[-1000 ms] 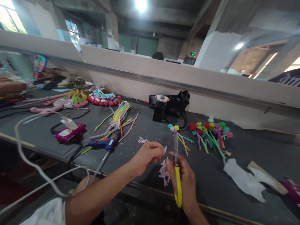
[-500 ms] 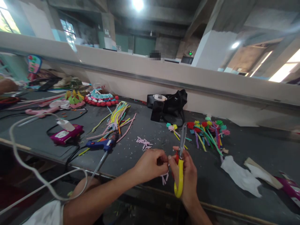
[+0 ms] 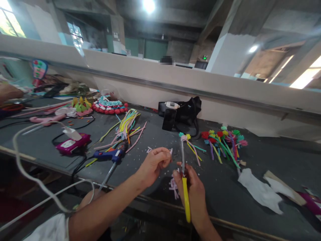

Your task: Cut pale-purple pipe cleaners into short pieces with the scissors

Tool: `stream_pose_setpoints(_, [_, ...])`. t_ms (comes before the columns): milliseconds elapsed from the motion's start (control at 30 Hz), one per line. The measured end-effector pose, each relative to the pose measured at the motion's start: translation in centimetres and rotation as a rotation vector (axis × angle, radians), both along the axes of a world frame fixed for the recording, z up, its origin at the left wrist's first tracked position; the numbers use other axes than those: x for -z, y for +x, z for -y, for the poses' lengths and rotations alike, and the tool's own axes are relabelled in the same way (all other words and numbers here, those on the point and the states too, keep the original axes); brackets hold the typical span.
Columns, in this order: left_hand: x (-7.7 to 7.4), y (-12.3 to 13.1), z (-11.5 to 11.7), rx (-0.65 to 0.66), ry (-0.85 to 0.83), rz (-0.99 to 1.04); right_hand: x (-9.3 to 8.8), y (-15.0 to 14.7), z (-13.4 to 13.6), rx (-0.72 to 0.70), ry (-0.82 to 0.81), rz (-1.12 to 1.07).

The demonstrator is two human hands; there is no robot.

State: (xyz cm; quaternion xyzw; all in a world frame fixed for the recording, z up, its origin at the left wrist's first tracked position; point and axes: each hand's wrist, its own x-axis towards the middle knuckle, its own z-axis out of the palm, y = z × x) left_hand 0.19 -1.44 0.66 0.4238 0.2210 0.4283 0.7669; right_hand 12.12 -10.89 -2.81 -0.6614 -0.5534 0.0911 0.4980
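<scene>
My right hand [image 3: 192, 192] grips yellow-handled scissors [image 3: 185, 190], blades pointing up and away over the dark table [image 3: 155, 134]. My left hand [image 3: 153, 164] pinches a small pale pink piece [image 3: 171, 151] between thumb and fingers, just left of the blades. A little heap of cut pink pieces [image 3: 173, 185] lies on the table below both hands, partly hidden by my right hand.
A blue glue gun [image 3: 111, 154] and loose coloured pipe cleaners [image 3: 126, 125] lie to the left, a pink device [image 3: 72, 143] with white cable further left. Finished pipe-cleaner flowers [image 3: 224, 142], white cloth [image 3: 259, 191], a black bag [image 3: 185, 112] with a phone [image 3: 168, 119] sit beyond. Another person's arm [image 3: 8, 91] is far left.
My left hand rose and drew a little away from the scissors, holding a small pink piece. The scissors swung back upright from a rightward tilt.
</scene>
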Motion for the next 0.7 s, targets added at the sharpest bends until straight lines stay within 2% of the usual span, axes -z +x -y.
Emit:
stream_pose_setpoints(100, [-0.1,0.0,-0.1,-0.011,-0.064,0.114,0.5,-0.6,0.3,-0.068,-0.042,0.002])
stream_pose_setpoints(233, [-0.2,0.1,0.0,-0.020,-0.127,0.211,0.8,-1.2,0.5,-0.092,-0.080,0.039])
stream_pose_setpoints(700, [0.0,0.2,0.1,-0.063,-0.198,0.191,1.4,-1.5,0.5,-0.070,-0.127,0.066])
